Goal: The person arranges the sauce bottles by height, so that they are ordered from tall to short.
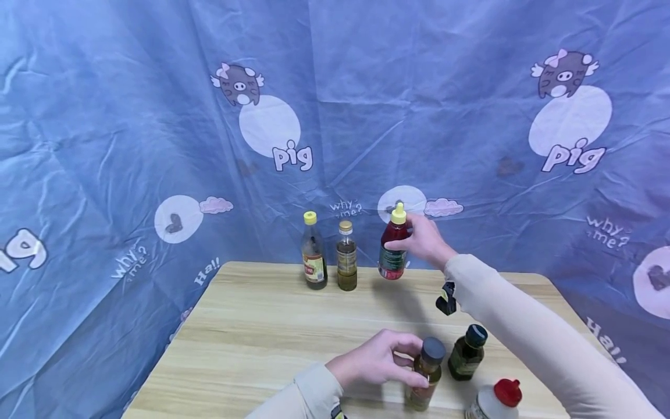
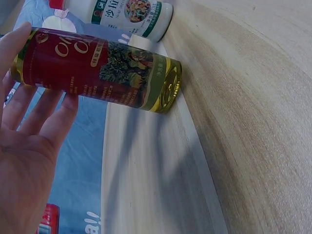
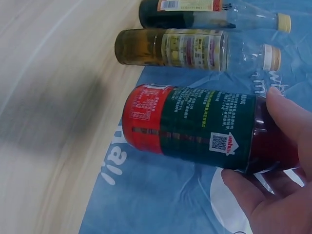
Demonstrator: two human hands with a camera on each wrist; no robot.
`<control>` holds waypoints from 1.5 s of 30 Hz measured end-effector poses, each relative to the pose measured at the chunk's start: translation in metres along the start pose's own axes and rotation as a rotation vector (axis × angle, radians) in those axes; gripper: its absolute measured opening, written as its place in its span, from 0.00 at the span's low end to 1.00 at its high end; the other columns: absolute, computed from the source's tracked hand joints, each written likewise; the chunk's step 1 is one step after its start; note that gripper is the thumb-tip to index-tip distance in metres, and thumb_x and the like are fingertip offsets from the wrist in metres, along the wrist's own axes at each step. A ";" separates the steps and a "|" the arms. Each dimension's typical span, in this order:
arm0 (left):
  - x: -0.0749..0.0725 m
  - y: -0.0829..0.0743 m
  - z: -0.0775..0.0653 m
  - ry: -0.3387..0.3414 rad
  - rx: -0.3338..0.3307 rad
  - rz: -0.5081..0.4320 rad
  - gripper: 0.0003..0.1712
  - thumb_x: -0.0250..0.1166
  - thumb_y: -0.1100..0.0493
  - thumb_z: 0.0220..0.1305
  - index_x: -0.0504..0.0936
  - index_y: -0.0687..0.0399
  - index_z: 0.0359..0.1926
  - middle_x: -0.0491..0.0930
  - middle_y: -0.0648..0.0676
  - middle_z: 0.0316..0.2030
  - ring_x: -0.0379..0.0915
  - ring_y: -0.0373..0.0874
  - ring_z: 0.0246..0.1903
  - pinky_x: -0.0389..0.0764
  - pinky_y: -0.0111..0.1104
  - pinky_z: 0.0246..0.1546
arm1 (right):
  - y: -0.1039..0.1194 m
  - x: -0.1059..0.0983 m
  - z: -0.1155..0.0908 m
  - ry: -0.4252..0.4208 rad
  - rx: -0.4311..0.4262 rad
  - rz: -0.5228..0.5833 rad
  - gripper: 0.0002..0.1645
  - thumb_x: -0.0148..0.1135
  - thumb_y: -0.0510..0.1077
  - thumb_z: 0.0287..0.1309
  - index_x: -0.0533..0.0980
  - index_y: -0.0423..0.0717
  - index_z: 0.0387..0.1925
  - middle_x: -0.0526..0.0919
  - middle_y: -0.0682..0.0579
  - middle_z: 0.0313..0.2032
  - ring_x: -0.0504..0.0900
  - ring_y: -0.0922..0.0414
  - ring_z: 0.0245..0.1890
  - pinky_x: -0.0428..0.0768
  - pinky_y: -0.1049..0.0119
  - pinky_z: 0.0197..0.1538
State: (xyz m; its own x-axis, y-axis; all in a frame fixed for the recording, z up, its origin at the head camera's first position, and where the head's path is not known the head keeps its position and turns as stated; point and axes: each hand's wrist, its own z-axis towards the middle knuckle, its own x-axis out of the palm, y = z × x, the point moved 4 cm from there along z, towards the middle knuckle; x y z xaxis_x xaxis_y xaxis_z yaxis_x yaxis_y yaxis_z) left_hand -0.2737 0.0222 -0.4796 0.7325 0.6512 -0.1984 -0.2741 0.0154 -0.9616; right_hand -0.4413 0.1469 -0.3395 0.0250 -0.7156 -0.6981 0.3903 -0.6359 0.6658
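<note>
My right hand (image 1: 426,240) grips a red sauce squeeze bottle (image 1: 392,247) by its upper part. It has a yellow nozzle cap and a green label (image 3: 204,126). The bottle is upright at the back of the table, with a shadow on the wood in front of it. Nearer the front, my left hand (image 1: 379,358) holds an olive oil bottle (image 1: 425,378) with a dark cap, thumb and fingers around its upper part. Its dark red label (image 2: 73,63) shows in the left wrist view. Whether its base touches the table I cannot tell.
On the back of the table (image 1: 251,326) stand a dark bottle with a yellow cap (image 1: 314,262) and a clear bottle of amber liquid (image 1: 346,259). A small dark bottle (image 1: 466,356) and a white bottle with a red cap (image 1: 492,401) stand front right. Blue cloth (image 1: 356,87) hangs behind.
</note>
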 end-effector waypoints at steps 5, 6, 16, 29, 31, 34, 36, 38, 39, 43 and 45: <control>0.000 0.001 -0.001 -0.007 -0.001 0.009 0.24 0.74 0.74 0.61 0.81 0.68 0.58 0.88 0.57 0.52 0.81 0.28 0.50 0.84 0.30 0.57 | -0.002 0.010 0.009 -0.005 -0.012 -0.017 0.29 0.85 0.46 0.50 0.80 0.42 0.50 0.88 0.40 0.48 0.84 0.41 0.51 0.82 0.42 0.58; 0.000 0.001 -0.002 -0.010 -0.001 0.011 0.24 0.74 0.74 0.61 0.81 0.68 0.58 0.88 0.57 0.52 0.81 0.28 0.50 0.84 0.30 0.57 | -0.003 0.013 0.010 -0.005 -0.013 -0.019 0.29 0.85 0.46 0.50 0.79 0.42 0.50 0.88 0.40 0.48 0.85 0.41 0.51 0.82 0.42 0.58; 0.000 0.000 -0.001 0.002 -0.008 0.004 0.24 0.73 0.73 0.62 0.81 0.66 0.59 0.88 0.56 0.52 0.81 0.28 0.51 0.84 0.30 0.58 | -0.019 0.027 0.012 0.029 0.066 -0.047 0.32 0.82 0.47 0.54 0.76 0.39 0.55 0.85 0.37 0.52 0.82 0.37 0.56 0.82 0.39 0.59; -0.002 0.000 0.000 -0.005 -0.020 0.002 0.24 0.74 0.73 0.61 0.81 0.66 0.58 0.88 0.56 0.51 0.81 0.27 0.50 0.84 0.29 0.57 | -0.028 0.041 0.015 0.050 0.098 -0.092 0.35 0.85 0.47 0.50 0.77 0.36 0.53 0.85 0.36 0.50 0.82 0.37 0.54 0.83 0.42 0.58; -0.001 0.000 0.001 -0.005 -0.015 -0.001 0.24 0.74 0.74 0.61 0.81 0.67 0.58 0.88 0.57 0.51 0.81 0.27 0.50 0.84 0.29 0.57 | -0.028 0.043 0.016 0.059 0.107 -0.095 0.36 0.85 0.47 0.50 0.77 0.35 0.54 0.85 0.36 0.52 0.81 0.36 0.55 0.82 0.41 0.60; -0.001 0.000 0.001 -0.006 -0.012 0.001 0.24 0.74 0.74 0.61 0.81 0.67 0.59 0.88 0.58 0.52 0.81 0.27 0.50 0.84 0.29 0.57 | -0.030 0.046 0.016 0.061 0.103 -0.103 0.35 0.85 0.46 0.49 0.78 0.36 0.54 0.85 0.37 0.51 0.80 0.36 0.56 0.81 0.41 0.62; -0.001 0.000 0.000 -0.008 -0.013 0.005 0.24 0.74 0.74 0.61 0.81 0.67 0.59 0.87 0.57 0.52 0.81 0.27 0.50 0.84 0.29 0.57 | -0.030 0.048 0.016 0.063 0.091 -0.102 0.34 0.85 0.45 0.48 0.78 0.36 0.52 0.86 0.37 0.50 0.80 0.36 0.55 0.81 0.41 0.61; -0.001 0.000 0.000 -0.010 -0.018 0.009 0.24 0.74 0.74 0.61 0.81 0.67 0.59 0.87 0.56 0.52 0.80 0.27 0.50 0.83 0.29 0.57 | -0.031 0.050 0.016 0.058 0.080 -0.099 0.32 0.86 0.44 0.48 0.79 0.36 0.51 0.86 0.38 0.49 0.81 0.36 0.54 0.81 0.41 0.61; -0.001 0.000 0.000 -0.010 -0.019 0.009 0.24 0.74 0.74 0.61 0.81 0.67 0.59 0.87 0.56 0.52 0.80 0.27 0.50 0.83 0.29 0.58 | -0.031 0.051 0.016 0.056 0.077 -0.098 0.32 0.86 0.44 0.47 0.79 0.36 0.50 0.86 0.38 0.48 0.81 0.36 0.53 0.81 0.41 0.60; -0.001 -0.001 0.000 -0.010 -0.020 0.006 0.24 0.74 0.74 0.61 0.81 0.67 0.59 0.87 0.56 0.52 0.80 0.27 0.50 0.83 0.29 0.58 | -0.033 0.056 0.015 0.051 0.079 -0.104 0.31 0.86 0.44 0.48 0.79 0.36 0.49 0.86 0.38 0.48 0.82 0.36 0.52 0.81 0.41 0.60; -0.001 0.000 0.000 -0.012 -0.020 0.008 0.24 0.74 0.73 0.61 0.81 0.67 0.59 0.87 0.56 0.52 0.80 0.27 0.50 0.83 0.29 0.58 | -0.033 0.058 0.016 0.054 0.085 -0.104 0.31 0.85 0.44 0.48 0.78 0.36 0.50 0.86 0.38 0.48 0.82 0.37 0.53 0.81 0.42 0.60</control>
State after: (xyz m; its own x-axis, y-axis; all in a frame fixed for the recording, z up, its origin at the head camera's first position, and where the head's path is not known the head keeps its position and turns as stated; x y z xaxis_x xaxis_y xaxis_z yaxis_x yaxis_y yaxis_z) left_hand -0.2743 0.0213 -0.4792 0.7226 0.6606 -0.2036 -0.2673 -0.0047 -0.9636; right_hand -0.4676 0.1217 -0.3983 0.0391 -0.6295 -0.7760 0.3141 -0.7295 0.6076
